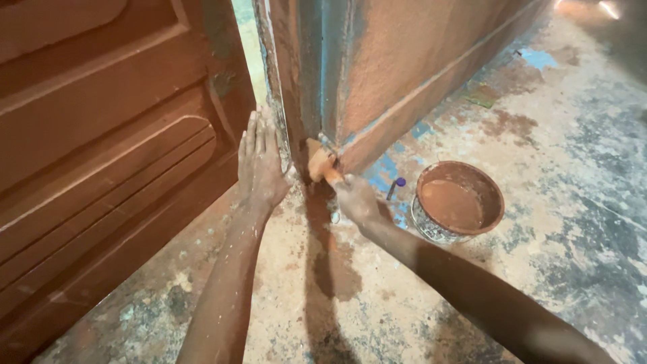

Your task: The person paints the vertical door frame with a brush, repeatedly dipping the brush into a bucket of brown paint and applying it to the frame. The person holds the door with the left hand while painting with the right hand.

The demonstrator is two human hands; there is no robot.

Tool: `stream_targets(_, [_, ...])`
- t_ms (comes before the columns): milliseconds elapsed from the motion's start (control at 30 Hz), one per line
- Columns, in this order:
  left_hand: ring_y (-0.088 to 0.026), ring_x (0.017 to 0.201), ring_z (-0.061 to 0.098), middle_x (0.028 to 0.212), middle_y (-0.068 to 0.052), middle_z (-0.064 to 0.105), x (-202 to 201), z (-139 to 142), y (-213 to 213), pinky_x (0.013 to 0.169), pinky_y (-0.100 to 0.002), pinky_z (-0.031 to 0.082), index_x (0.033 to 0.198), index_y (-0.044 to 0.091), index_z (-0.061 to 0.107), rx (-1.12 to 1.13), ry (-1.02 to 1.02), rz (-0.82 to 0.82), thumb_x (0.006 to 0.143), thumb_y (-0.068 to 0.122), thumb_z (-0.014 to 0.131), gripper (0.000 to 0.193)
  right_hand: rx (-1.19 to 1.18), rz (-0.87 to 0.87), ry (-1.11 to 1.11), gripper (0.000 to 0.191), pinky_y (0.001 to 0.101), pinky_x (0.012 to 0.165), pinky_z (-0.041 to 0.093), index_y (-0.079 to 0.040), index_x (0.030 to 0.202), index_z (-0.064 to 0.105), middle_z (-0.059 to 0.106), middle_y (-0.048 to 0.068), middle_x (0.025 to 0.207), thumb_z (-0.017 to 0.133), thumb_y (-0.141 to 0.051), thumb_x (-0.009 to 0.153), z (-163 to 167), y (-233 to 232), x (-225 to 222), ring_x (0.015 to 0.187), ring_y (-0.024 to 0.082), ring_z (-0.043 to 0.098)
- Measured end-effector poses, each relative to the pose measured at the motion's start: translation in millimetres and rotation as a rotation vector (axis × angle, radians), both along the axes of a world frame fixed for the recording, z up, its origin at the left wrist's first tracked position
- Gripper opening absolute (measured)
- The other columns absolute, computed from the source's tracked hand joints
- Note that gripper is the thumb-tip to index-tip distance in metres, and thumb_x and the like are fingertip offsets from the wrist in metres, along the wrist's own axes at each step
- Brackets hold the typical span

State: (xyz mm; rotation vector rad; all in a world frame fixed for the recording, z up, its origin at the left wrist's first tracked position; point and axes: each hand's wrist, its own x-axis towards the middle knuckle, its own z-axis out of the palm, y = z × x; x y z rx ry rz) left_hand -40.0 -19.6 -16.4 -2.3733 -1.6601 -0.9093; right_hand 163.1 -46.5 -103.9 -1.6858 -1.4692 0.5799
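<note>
Fingers of left hand (259, 168) spread flat; right hand (355, 201) grips brush (321, 164).

left hand (259, 168): flat, fingers extended, arm outstretched | right hand (355, 200): fingers curled closed, arm outstretched

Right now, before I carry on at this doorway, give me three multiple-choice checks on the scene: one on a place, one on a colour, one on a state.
1. Where does the round metal paint bucket stand?
A. on the floor to the right of the right hand
B. behind the brown panelled wooden door
C. on a shelf

2. What colour is the paint in it?
A. white
B. reddish-brown
C. green

3. How is the left hand?
A. closed round a tool
B. open, fingers spread flat
C. inside the bucket

Answers: 1 A, it sits on the stained floor right of that hand. 2 B, the surface inside is reddish-brown. 3 B, its fingers lie spread by the door's edge, while the right grips an orange-handled brush.
</note>
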Motion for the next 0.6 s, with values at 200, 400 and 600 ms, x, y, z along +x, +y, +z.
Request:
stream_targets(200, [-0.033, 0.157, 0.013, 0.168, -0.020, 0.018, 4, -9, 3, 0.126, -0.049, 0.020, 0.161, -0.002, 0.014, -0.047, 0.057, 0.000, 0.072, 0.031, 0.084, 0.117, -0.149, 0.119, 0.864, 0.012, 0.0247, 0.034, 0.032, -0.006, 0.089, 0.057, 0.053, 0.000, 0.067, 0.060, -0.013, 0.099, 68, 22, 5, 0.046, 0.008, 0.045])
stream_targets(400, [-0.035, 0.157, 0.010, 0.167, -0.021, 0.017, 3, -17, 8, 0.125, -0.050, 0.019, 0.155, -0.001, 0.018, -0.061, 0.043, 0.033, 0.075, 0.032, 0.084, 0.109, 0.108, 0.229, 0.972, 0.010, 0.0213, 0.034, 0.029, -0.006, 0.098, 0.056, 0.054, -0.001, 0.068, 0.061, -0.014, 0.102, 202, 13, -13, 0.045, 0.004, 0.039])
stream_targets(600, [-0.032, 0.157, 0.010, 0.168, -0.018, 0.017, 12, -24, 9, 0.124, -0.050, 0.021, 0.161, -0.002, 0.016, -0.094, 0.012, 0.011, 0.075, 0.028, 0.082, 0.112, 0.278, 0.391, 0.939, 0.019, 0.0214, 0.038, 0.029, -0.004, 0.116, 0.057, 0.050, -0.002, 0.075, 0.055, -0.021, 0.107, 265, 4, -17, 0.050, 0.003, 0.036])
